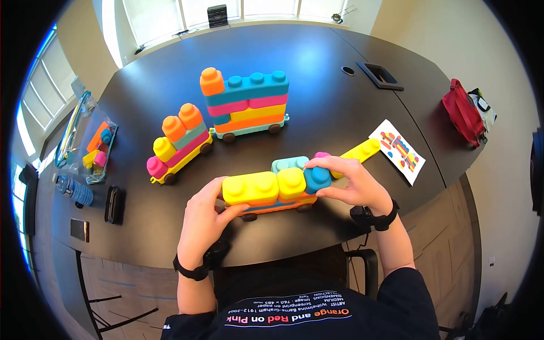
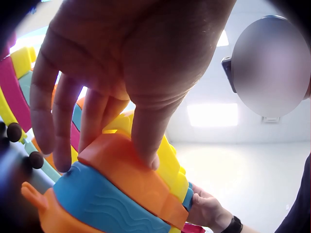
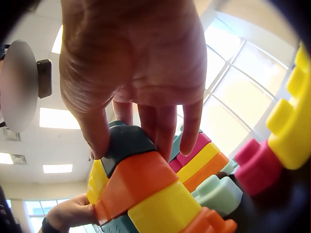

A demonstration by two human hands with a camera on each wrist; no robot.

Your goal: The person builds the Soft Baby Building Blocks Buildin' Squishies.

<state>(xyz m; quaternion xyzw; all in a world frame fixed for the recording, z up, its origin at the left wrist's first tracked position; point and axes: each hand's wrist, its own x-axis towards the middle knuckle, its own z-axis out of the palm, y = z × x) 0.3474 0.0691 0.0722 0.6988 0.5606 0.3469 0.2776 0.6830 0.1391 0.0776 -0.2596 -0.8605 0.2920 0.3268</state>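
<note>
A block wagon with an orange base and dark wheels stands near the table's front edge. Its top layer has a long yellow block [image 1: 250, 188], a small yellow block [image 1: 291, 183] and a blue block [image 1: 318, 179] at the right end. My left hand [image 1: 203, 220] grips the wagon's left end, thumb in front and fingers behind. My right hand [image 1: 355, 183] pinches the blue block between thumb and fingers. In the right wrist view that block [image 3: 127, 144] sits on an orange block [image 3: 141, 180]. In the left wrist view an orange block [image 2: 127, 167] lies above a blue one [image 2: 107, 201].
Two more block wagons stand behind, one tall [image 1: 247, 102], one stepped [image 1: 180, 143]. Behind my hands lie a mint block [image 1: 289, 164] and a long yellow piece [image 1: 361, 151], beside a picture sheet [image 1: 398, 153]. A bottle [image 1: 76, 191] and a black case [image 1: 114, 204] are left.
</note>
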